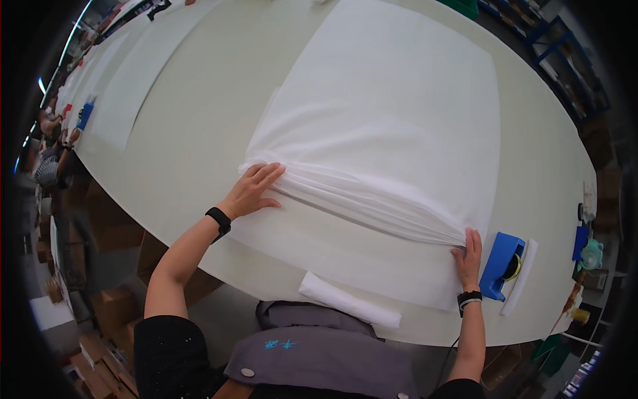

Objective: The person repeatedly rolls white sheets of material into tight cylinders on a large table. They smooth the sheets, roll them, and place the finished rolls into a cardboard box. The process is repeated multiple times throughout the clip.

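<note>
A thin white cloth (405,93) spreads over the table, its near side bunched into long folds running between my hands. My left hand (258,188) lies on the left end of these folds, fingers stretched out and thumb apart. At the right end of the folds, my right hand (469,261) touches the cloth, fingers extended upward and thumb apart. Beneath the folds and toward me lies a flat, translucent white sheet (345,266). A blue tape dispenser (500,266) stands just right of my right hand, and a rolled white cloth (349,299) lies at the near edge.
The pale table (206,86) curves away on all sides. A narrow white strip (520,278) lies beside the dispenser. Other white sheets (133,73) and a second blue dispenser (85,114) are at the far left, near other people. Cardboard boxes (113,309) stand on the floor at left.
</note>
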The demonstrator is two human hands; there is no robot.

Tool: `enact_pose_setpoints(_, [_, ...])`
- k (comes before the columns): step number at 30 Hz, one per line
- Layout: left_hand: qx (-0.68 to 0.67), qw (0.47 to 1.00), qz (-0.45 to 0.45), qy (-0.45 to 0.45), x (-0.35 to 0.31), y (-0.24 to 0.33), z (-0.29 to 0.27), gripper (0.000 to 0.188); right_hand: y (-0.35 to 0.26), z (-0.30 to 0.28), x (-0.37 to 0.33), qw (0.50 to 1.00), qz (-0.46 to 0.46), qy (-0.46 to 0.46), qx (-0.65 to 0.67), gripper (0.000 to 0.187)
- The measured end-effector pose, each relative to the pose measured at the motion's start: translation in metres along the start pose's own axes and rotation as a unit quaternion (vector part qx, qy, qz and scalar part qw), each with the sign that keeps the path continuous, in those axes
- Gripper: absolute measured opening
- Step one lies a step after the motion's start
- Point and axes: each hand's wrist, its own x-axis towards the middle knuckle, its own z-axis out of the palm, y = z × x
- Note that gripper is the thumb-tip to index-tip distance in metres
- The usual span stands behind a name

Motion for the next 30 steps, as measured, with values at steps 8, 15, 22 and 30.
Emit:
enact_pose_setpoints(8, [-0.003, 0.995, -0.068, -0.070, 0.053, -0.040, 0.022, 0.012, 0.089, -0.003, 0.026, 0.996, -0.019, -0.086, 0.005, 0.028])
enact_pose_setpoints(15, [0.067, 0.950, -0.267, -0.150, 0.102, -0.033, 0.015, 0.023, 0.053, -0.004, 0.072, 0.958, 0.193, -0.188, 0.102, 0.030])
enact_pose_setpoints(22, [-0.145, 0.984, -0.101, 0.021, 0.110, 0.043, 0.061, 0.044, 0.038, 0.000, 0.067, 0.982, 0.088, -0.143, -0.085, 0.035])
enact_pose_setpoints(30, [0.065, 0.995, 0.049, -0.061, 0.149, 0.162, 0.140, 0.072, 0.004, 0.012, 0.069, 0.994, -0.034, 0.036, -0.101, 0.019])
